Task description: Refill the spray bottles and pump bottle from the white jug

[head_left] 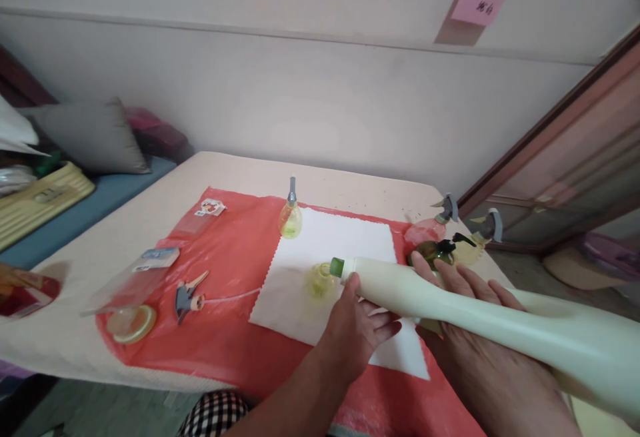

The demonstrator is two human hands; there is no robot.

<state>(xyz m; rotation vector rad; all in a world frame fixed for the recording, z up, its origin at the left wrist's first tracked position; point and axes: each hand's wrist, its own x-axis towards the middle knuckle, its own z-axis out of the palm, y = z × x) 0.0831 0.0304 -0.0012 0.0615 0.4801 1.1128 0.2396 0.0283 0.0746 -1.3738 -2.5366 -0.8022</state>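
Observation:
A long cream plastic bottle point(450, 304) with a green cap point(337, 266) lies almost level over the table, neck pointing left. My right hand point(480, 330) is under its body with fingers wrapped around it. My left hand point(356, 330) pinches the neck just behind the cap. The capped mouth hovers above a small open yellow-green bottle point(319, 280) standing on a white cloth point(330, 250).
A red mat point(225, 257) covers the table. On it: a yellow spray bottle with grey nozzle point(291, 214), a loose sprayer head with tube point(190, 297), a yellow lid point(133, 324), packets. Several spray bottles point(445, 244) crowd the right corner. Cushions at left.

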